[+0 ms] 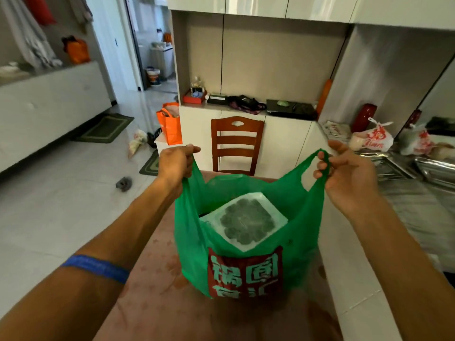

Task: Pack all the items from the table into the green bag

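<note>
Head cam: green bag point(248, 242) sits on pink tablecloth point(157, 291), mouth pulled wide. L hand point(175, 161) fist-gripped on left handle, fingers curled round it. R hand point(344, 173) pinches right handle loop, thumb + fingers wrapped thru. Inside bag: white square pack point(243, 221) w/ dark round pattern, well below both hands. Wooden chair point(236, 143) behind table.

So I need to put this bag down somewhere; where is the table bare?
Bare pink table lies left of the green bag, beneath the left hand, and in front of it. The steel counter beyond the right hand is crowded.
</note>
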